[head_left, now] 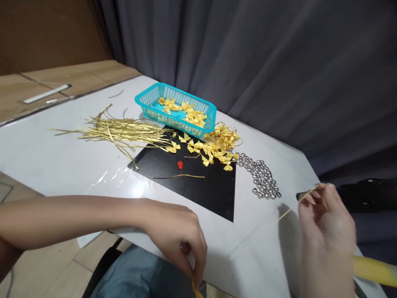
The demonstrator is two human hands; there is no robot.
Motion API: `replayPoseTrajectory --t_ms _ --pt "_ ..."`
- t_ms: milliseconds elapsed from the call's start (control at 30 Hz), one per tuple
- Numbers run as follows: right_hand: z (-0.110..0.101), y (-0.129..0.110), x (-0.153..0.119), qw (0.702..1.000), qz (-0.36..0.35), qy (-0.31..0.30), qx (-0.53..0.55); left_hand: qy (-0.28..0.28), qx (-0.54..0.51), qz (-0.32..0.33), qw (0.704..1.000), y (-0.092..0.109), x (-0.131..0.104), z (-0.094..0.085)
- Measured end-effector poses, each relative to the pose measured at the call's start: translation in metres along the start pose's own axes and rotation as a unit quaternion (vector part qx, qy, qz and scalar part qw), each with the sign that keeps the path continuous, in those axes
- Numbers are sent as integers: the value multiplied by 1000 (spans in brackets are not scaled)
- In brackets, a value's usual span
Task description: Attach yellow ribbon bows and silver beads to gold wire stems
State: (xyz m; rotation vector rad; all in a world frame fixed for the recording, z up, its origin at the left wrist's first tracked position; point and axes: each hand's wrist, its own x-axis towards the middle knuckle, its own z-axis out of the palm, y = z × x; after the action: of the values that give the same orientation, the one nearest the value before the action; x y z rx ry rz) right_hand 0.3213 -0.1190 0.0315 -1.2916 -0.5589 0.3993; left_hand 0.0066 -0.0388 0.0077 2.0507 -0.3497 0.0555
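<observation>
My left hand [182, 236] hangs over the table's near edge, thumb and finger pinched on a yellow ribbon [196, 289]; the frame's lower border cuts off most of it. On the right, my right hand [327, 219] is raised with its fingertips closed on a thin pale-gold strand [293, 210], which slants down to the left. A black mat [214, 194] lies on the white table. On it are several yellow ribbon bows [206, 159], a small red piece [180, 165] and a short gold cord [182, 176].
A turquoise basket [212, 118] holding more yellow bows stands at the back. Left of the mat spreads a bundle of gold cords [124, 132]. Shiny silver beads [263, 178] are heaped right of the mat. A dark curtain [248, 54] hangs behind the table [40, 153].
</observation>
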Motion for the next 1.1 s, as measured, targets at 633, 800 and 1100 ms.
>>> replayPoseTrajectory --t_ms 633,800,1100 --pt "29 -17 -32 994 76 -50 58 199 296 -74 931 -32 0 -7" --pt "35 -11 -40 991 100 -69 52 254 279 -111 919 -26 1 -12" --pt "39 10 -47 981 69 -131 -127 316 291 -207 879 -32 -2 -23"
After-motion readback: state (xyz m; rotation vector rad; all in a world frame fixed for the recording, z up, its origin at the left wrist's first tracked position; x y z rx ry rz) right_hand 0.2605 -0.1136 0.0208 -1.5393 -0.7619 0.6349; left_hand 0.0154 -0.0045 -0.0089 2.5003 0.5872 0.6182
